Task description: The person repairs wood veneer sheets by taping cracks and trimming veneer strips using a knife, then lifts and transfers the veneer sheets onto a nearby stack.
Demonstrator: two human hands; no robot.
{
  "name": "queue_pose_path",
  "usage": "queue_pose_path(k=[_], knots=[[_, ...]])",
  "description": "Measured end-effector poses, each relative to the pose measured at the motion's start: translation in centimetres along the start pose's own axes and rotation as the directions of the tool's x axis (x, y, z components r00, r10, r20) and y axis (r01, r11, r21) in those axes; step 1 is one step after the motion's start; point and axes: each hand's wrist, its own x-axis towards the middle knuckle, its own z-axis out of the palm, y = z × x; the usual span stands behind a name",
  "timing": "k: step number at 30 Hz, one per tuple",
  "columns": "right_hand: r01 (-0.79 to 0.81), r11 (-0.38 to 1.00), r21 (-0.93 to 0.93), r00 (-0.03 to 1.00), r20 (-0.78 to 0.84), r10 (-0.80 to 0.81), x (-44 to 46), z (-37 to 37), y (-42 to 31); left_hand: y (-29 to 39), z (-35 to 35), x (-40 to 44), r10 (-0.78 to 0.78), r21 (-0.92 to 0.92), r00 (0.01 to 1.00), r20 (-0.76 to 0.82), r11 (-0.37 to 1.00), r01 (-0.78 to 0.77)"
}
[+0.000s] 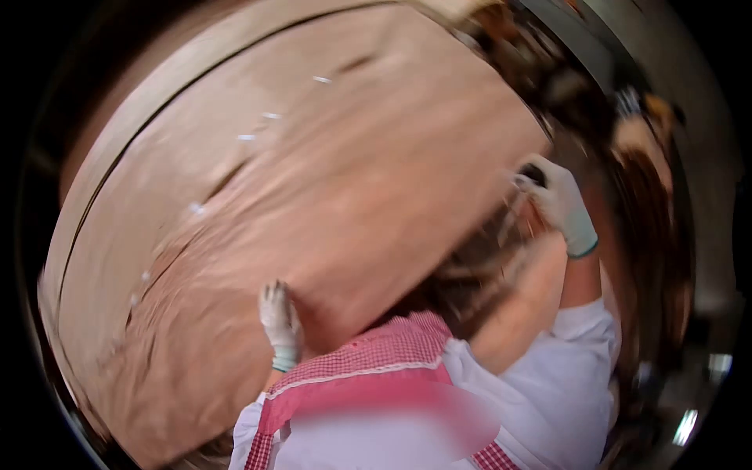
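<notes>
A large brown sheet (352, 204), smooth in places and wrinkled or cracked toward the left, spreads in front of me. My left hand (280, 321), in a white glove with a green cuff, rests on its near part with the fingers pointing away from me. Gloved the same way, my right hand (552, 196) is at the sheet's right edge, its fingers curled round a small dark object (533, 175) that is too blurred to name. Several small white marks or pieces (246, 137) lie along the sheet's far left part.
Blurred brown scraps (478, 274) show below the sheet's near right edge. Dark cluttered material (564, 86) lies beyond its far right corner. A grey floor (717, 235) runs along the right side. My red checked apron (376, 345) touches the near edge.
</notes>
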Motion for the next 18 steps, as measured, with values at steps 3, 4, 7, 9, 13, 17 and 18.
queue_pose_path(k=[3,4,7,9,13,17,18], knots=[[0.066,0.988,0.141,0.905,0.409,-0.119,-8.4,0.6,1.6,3.5,-0.8,2.2,0.128,0.023,0.992,0.021,0.991,-0.128],[-0.05,0.984,0.169,0.801,0.596,-0.061,-12.1,2.1,1.0,4.3,-1.5,2.9,0.167,0.033,0.985,0.034,0.985,-0.168],[-0.152,0.963,0.221,0.506,0.855,-0.116,-20.7,12.1,0.3,2.2,-1.3,4.4,0.211,0.034,0.973,0.09,0.976,-0.214],[-0.326,0.942,0.075,0.377,0.924,0.057,-25.8,14.8,0.0,2.5,-0.4,5.2,0.232,0.064,0.965,0.126,0.968,-0.241],[-0.361,0.933,-0.009,0.405,0.899,0.165,-31.8,17.9,3.2,1.6,3.5,4.2,0.298,0.26,0.934,0.196,0.903,-0.343],[-0.313,0.95,0.018,0.485,0.863,0.144,-33.2,18.8,4.7,1.4,4.2,3.9,0.294,0.268,0.939,0.176,0.904,-0.333],[-0.283,0.958,0.039,0.504,0.856,0.114,-33.2,18.7,5.0,1.6,4.0,4.0,0.286,0.264,0.941,0.18,0.908,-0.327]])
